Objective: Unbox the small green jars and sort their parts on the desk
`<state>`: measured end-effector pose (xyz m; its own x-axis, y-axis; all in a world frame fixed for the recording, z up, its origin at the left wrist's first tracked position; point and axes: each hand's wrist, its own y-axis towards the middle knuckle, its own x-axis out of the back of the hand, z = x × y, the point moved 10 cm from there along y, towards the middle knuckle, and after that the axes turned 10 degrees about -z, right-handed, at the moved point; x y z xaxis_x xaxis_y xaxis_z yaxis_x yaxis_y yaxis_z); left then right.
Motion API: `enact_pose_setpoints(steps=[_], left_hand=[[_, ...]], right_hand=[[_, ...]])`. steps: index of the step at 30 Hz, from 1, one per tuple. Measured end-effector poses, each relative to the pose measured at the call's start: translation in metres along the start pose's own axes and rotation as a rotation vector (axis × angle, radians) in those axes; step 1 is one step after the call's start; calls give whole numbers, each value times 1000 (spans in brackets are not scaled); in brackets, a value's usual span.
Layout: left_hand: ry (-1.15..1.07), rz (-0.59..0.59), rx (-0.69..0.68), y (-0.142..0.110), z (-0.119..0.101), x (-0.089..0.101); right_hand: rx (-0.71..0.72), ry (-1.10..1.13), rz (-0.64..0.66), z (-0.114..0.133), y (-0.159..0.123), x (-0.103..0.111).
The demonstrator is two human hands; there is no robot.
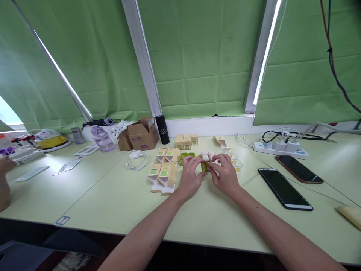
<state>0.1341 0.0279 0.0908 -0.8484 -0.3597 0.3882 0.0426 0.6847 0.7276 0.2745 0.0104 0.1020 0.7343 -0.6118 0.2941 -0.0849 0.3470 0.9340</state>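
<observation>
My left hand (pixel 191 175) and my right hand (pixel 225 174) meet over a small green case (pixel 205 166) on the pale green table (pixel 118 199), with the fingers of both curled and pinched on it. Several small tan boxes with green labels (pixel 165 171) lie open just left of my left hand. Small pink and white pieces (pixel 207 155) and clear trays with yellow bits (pixel 236 162) lie just behind my hands. More green cases (pixel 186 155) sit behind my left hand.
Two black phones (pixel 284 188) lie at the right, near a white power strip (pixel 280 147) with cables. Behind are three upright tan boxes (pixel 186 141), a black cylinder (pixel 163 129), a brown carton (pixel 142 134), a clear bottle (pixel 102 138) and a white cable (pixel 137 160). Another person's hand (pixel 4 182) shows at the far left.
</observation>
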Motion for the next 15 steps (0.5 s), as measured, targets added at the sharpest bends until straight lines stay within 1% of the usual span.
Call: enact_pose_setpoints(steps=[15], left_hand=[[11,-7,-94,-2,-7,0]], right_hand=[[25,-45,-5,3,0,1]])
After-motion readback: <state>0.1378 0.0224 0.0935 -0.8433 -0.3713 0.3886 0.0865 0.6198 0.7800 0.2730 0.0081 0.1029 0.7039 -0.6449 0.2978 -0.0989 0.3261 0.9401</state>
